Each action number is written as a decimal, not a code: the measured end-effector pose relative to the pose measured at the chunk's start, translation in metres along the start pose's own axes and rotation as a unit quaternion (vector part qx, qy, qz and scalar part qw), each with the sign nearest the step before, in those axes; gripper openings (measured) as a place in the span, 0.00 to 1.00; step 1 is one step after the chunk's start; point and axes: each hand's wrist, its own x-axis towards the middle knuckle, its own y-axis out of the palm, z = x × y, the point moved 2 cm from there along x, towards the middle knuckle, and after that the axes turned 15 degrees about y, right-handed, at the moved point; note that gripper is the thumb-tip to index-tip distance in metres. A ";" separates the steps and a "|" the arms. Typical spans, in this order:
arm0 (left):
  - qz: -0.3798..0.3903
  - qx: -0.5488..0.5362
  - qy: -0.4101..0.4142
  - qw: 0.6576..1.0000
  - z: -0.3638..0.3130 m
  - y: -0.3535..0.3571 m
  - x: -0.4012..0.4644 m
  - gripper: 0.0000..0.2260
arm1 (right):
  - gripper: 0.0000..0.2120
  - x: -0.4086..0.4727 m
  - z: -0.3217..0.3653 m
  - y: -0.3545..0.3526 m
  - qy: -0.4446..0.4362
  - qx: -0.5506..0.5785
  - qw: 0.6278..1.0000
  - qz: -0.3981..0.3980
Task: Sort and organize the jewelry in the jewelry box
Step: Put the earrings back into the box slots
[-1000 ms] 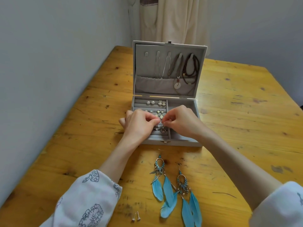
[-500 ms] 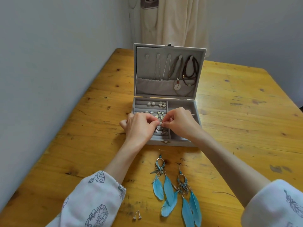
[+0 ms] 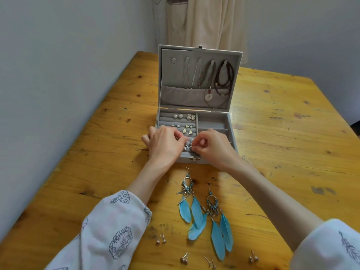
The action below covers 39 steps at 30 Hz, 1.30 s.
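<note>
1. A wooden table (image 3: 282,133) of yellow-orange planks, marked with dark knots, scratches and worn stains, fills most of the view.
2. A plain grey-white wall (image 3: 68,65) runs along the table's left edge.
3. A cream curtain (image 3: 204,22) hangs in folds beyond the table's far end, with a darker band near its top.
4. Another pale wall (image 3: 302,32) stands behind the table to the right of the curtain.

jewelry box (image 3: 194,114) open on wooden table (image 3: 282,133) | left hand (image 3: 165,145) and right hand (image 3: 214,147) pinch small earrings (image 3: 188,146) over ring rolls | feather earrings (image 3: 204,211) lie nearer, studs (image 3: 161,239) beside
</note>
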 end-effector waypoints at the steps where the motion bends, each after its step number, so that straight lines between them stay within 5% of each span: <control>1: 0.004 0.010 -0.002 1.000 0.001 0.001 0.000 0.09 | 0.04 -0.003 -0.001 0.001 -0.003 0.000 1.000 0.001; 28: 0.022 0.011 0.024 0.999 0.005 -0.004 -0.003 0.06 | 0.12 -0.006 -0.005 0.006 0.014 0.029 0.999 -0.026; 39: -0.044 -0.121 0.127 0.984 0.019 -0.040 -0.078 0.08 | 0.09 -0.080 -0.002 -0.007 -0.044 0.073 0.996 -0.034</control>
